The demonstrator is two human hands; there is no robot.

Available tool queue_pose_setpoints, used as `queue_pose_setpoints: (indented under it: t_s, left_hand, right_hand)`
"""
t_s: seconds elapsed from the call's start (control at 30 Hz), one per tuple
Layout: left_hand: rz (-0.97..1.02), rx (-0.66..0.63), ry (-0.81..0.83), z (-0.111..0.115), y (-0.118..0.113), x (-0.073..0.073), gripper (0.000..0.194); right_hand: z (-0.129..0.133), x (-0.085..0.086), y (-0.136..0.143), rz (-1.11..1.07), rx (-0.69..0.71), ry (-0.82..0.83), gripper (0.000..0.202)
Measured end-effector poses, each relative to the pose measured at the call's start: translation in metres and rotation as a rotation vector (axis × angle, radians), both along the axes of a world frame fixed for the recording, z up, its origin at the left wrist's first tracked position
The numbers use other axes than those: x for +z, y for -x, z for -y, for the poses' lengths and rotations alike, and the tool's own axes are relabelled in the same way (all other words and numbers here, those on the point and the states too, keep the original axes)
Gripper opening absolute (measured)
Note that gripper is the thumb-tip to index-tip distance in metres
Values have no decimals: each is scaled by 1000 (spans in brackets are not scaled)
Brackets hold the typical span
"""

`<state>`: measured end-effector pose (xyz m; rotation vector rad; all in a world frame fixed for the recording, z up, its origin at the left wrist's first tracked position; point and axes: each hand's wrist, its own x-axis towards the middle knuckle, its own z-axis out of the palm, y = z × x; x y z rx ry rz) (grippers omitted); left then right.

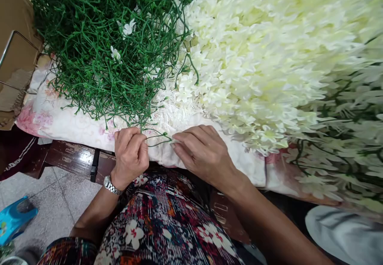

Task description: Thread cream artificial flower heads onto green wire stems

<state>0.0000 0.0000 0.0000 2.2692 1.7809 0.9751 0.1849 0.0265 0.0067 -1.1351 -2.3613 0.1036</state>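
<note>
Near the front edge of a flowered cloth [74,119], my left hand [131,155] is closed around a thin green stem [158,143]. To its right, my right hand [203,153] pinches at the stem's tip; whatever small piece lies between those fingertips is mostly hidden. Behind my left hand rises a tangled pile of green stems [104,69]. A large heap of creamy white flowers [254,65] fills the right side. Between the two piles lie thin white strands [169,111].
A cardboard box [18,45] with a metal wire frame stands at the left. White flowers with green stems [323,165] hang over the right edge. On the tiled floor at lower left is a blue plastic object [14,219]. Grey-white fabric [344,233] shows at lower right.
</note>
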Motion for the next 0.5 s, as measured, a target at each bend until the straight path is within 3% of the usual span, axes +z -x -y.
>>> queue_pose_setpoints:
  t_s: [0.2,0.4,0.5]
  left_hand:
    - [-56,96,-63,-4,0,-1,7]
    - [-107,146,-62,-7,0,-2,7]
    - [-104,128,-60,-7,-2,-3,18]
  right_hand:
    - [4,-4,14,32,-52,20,10]
    - [11,-4,-2,-129,-92,45,6]
    - [14,-4,-10,-147,-86,42,9]
